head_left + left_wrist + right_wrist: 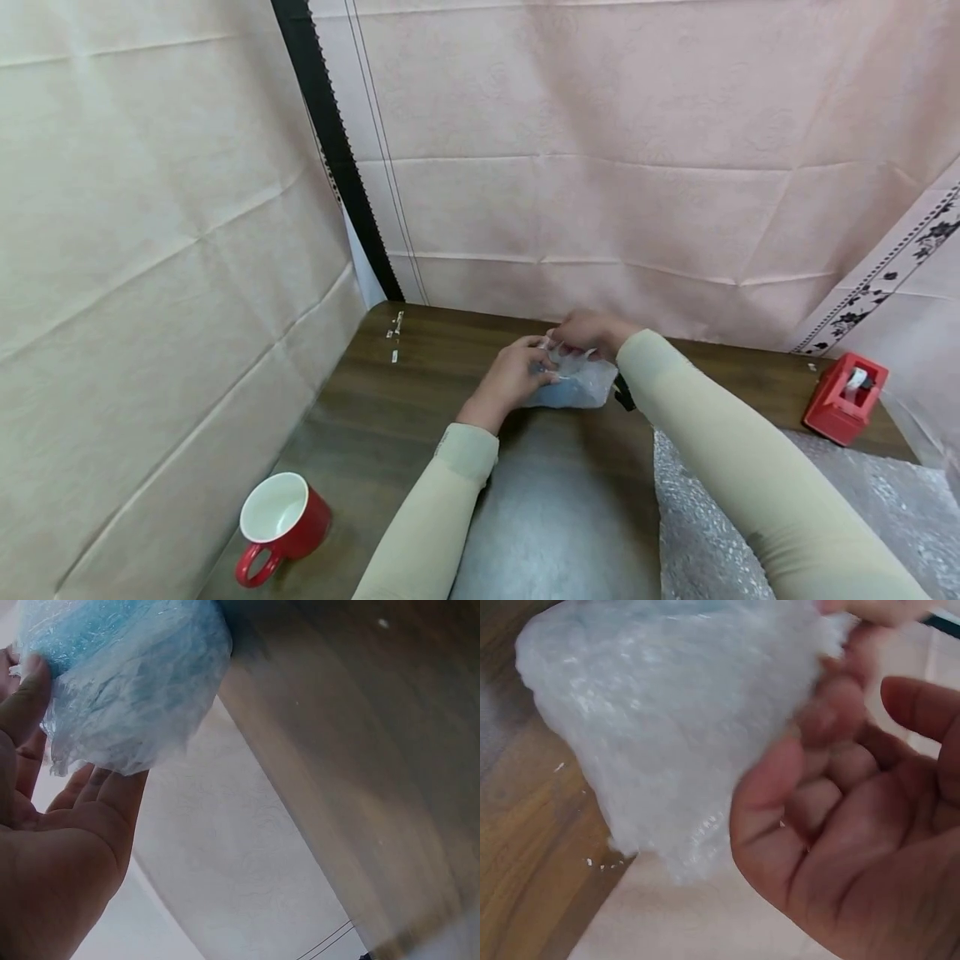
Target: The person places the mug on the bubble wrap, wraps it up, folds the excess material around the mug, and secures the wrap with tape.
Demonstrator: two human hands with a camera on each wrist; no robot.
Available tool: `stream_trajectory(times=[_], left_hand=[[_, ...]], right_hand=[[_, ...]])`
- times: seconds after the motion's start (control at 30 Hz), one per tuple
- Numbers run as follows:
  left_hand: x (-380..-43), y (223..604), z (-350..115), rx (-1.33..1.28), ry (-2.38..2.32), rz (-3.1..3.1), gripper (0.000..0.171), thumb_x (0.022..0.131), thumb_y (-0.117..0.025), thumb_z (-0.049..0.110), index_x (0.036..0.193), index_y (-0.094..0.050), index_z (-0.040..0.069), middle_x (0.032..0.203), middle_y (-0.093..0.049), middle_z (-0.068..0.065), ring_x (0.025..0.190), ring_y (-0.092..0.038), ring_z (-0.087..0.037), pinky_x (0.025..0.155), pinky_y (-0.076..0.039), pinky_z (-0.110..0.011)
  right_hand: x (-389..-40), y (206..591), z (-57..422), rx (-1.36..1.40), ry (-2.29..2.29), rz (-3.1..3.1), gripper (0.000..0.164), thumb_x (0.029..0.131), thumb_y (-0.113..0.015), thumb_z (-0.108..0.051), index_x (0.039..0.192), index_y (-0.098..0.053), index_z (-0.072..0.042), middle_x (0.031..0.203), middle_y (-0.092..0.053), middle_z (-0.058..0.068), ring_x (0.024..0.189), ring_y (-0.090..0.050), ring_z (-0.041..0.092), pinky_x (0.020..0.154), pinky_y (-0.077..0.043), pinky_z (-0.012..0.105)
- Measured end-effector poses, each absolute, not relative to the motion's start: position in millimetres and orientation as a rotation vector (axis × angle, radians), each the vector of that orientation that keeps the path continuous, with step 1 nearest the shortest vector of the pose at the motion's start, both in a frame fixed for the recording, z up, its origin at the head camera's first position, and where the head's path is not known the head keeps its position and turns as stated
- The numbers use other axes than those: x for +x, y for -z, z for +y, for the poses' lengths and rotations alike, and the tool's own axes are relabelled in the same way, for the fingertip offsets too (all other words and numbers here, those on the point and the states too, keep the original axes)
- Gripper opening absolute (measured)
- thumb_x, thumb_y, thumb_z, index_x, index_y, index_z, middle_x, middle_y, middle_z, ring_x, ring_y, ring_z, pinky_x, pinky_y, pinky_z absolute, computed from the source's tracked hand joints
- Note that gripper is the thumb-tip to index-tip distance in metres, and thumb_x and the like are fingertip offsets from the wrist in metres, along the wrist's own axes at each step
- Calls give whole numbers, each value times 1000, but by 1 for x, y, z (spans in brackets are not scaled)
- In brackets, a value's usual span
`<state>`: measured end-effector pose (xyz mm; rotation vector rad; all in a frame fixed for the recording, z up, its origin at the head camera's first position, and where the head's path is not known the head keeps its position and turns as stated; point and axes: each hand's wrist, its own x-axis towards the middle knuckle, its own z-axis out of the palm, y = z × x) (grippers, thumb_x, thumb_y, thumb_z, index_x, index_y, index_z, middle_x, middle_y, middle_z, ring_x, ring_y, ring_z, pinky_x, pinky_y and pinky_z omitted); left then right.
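Note:
A pale blue thing wrapped in bubble wrap point(573, 385) lies near the back edge of the table, under both hands. My left hand point(513, 373) holds the wrap from its left side; the left wrist view shows the thumb point(30, 694) over the bubble wrap point(142, 690) and the other fingers beneath it. At the wrap's far edge is my right hand point(592, 332). Its fingers point(769, 787) are curled at the edge of the bubble wrap point(667, 727), blurred in the right wrist view. The blue thing's shape is hidden by the wrapping.
A red tape dispenser point(843, 400) stands at the right back. A large bubble wrap sheet point(705, 508) covers the right side of the table. A red mug point(303, 529) sits front left. Something small and black point(624, 393) lies beside the bundle. Cloth point(600, 208) hangs behind the table.

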<state>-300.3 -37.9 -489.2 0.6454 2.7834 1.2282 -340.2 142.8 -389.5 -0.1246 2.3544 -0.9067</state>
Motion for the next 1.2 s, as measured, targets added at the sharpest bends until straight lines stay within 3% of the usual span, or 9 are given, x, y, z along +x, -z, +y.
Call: stream_trajectory(times=[0.23,0.37,0.43,0.53,0.63,0.77,0.97,1.1,1.2], left_hand=[[-300,489,-35,626,-1241,2770,10,103,-85,22,108,-86,13,173,-56,-7,156,-60,-34,123,-58,-50],[-300,488,-35,658,-1234,2786,15,102,-87,22,113,-88,12,171,-58,-9,154,-62,-36,124,-57,-49],[-300,487,-35,652,-1219,2805,16,102,-87,22,115,-88,12,171,-59,-9,153,-63,-35,125,-57,-48],[-300,486,-37,601,-1216,2824,17,100,-88,21,115,-89,13,171,-59,-8,154,-62,-34,125,-57,-47],[-300,486,-36,588,-1218,2819,16,100,-88,20,115,-89,13,171,-59,-7,155,-62,-34,125,-56,-47],[-300,488,-33,621,-1221,2789,17,101,-87,20,116,-88,11,171,-59,-8,155,-61,-34,126,-55,-47],[-299,491,-32,585,-1237,2795,18,101,-88,20,116,-88,10,170,-60,-8,155,-60,-35,127,-55,-49],[-300,491,-33,600,-1241,2803,19,101,-88,20,117,-88,10,169,-60,-9,154,-61,-35,127,-55,-49],[-301,490,-33,591,-1252,2812,19,100,-88,20,117,-88,10,169,-61,-9,154,-62,-35,127,-54,-48]], right_hand=[[-326,368,151,-130,908,2219,52,120,-54,-24,167,-50,-2,137,-68,14,103,-65,20,82,-49,31],[-324,360,157,-135,862,2343,73,114,-63,-12,177,-28,2,123,-73,14,93,-68,18,75,-53,28],[-325,357,160,-154,794,2429,62,111,-68,-8,166,-44,6,104,-73,11,81,-65,16,70,-54,27],[-327,358,162,-208,647,2491,14,107,-72,-8,114,-71,4,84,-66,1,71,-60,14,65,-54,25],[-328,364,162,-197,552,2514,27,104,-67,-6,78,-63,-11,76,-60,-2,68,-57,13,63,-52,25],[-324,365,161,-163,509,2591,24,102,-62,-6,79,-63,-11,79,-58,1,72,-56,18,64,-49,28],[-318,364,160,-226,541,2550,8,111,-61,-9,109,-68,-5,99,-61,7,83,-61,19,69,-50,29],[-314,373,172,-117,774,2499,25,113,-69,-14,134,-61,-4,100,-66,8,78,-65,16,69,-57,30],[-312,382,184,-102,894,2495,29,110,-76,-16,129,-61,0,87,-69,3,75,-65,14,72,-61,31]])
